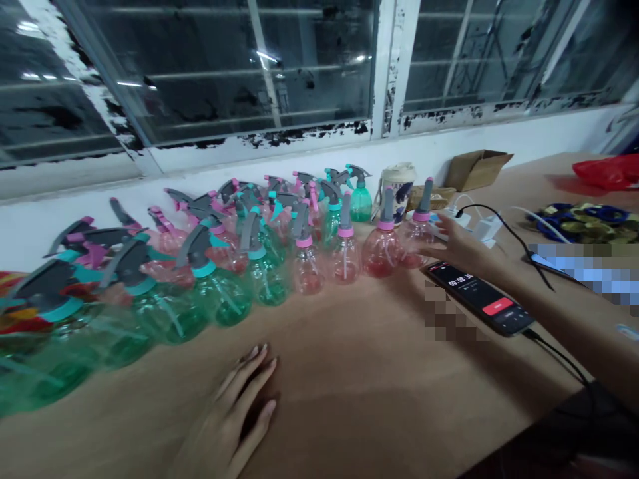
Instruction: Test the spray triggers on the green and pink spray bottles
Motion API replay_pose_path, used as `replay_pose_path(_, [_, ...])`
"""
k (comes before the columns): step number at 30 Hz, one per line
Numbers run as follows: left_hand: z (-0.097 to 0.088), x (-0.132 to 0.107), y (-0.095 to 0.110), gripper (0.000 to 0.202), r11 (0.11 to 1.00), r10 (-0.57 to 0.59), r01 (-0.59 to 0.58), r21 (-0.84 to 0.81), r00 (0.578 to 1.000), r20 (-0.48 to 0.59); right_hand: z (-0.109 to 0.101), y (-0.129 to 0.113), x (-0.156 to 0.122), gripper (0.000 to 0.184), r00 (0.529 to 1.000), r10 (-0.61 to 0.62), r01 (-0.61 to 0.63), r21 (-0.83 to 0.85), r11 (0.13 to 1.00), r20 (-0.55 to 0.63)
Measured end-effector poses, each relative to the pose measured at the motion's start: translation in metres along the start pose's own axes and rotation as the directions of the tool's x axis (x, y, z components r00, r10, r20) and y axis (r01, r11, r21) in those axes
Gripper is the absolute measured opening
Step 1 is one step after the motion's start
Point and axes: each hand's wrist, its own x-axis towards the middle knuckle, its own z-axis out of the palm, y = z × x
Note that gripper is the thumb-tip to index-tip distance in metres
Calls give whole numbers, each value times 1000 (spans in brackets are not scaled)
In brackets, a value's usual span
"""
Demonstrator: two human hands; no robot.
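My left hand [234, 416] lies flat on the brown table [359, 372], fingers stretched out, holding nothing. My right hand [456, 243] reaches across to the rightmost pink spray bottle [418, 233], fingers extended and touching it or just beside it. Several pink and green spray bottles [219, 266] with grey triggers stand in rows along the wall. A black phone [482, 299] showing a timer lies under my right forearm.
A white power strip with plugs and cables [474, 223] sits behind the phone. A patterned cup [398, 186] and an open cardboard box [476, 169] stand by the wall. Blue and yellow parts [584, 223] and a red bag [606, 171] lie at right.
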Motion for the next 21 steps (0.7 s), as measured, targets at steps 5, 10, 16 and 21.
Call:
replay_pose_path(5, [-21, -36, -13, 57, 996, -70, 71, -59, 997, 19, -8, -32, -58, 59, 994, -83, 86, 37, 996, -68])
replay_pose_path(10, [-55, -75, -32, 42, 975, -218, 209, -77, 964, -150, 11, -97, -119, 40, 968, -237, 228, 107, 968, 80])
replay_pose_path(16, [-108, -113, -63, 34, 818, -573, 527, -229, 720, -391, 52, -173, -155, 34, 723, -504, 362, 362, 859, 472])
replay_pose_path(21, [-160, -128, -114, 22, 744, -664, 498, -445, 479, -574, 79, -219, -171, 45, 576, -574, 392, 419, 819, 582])
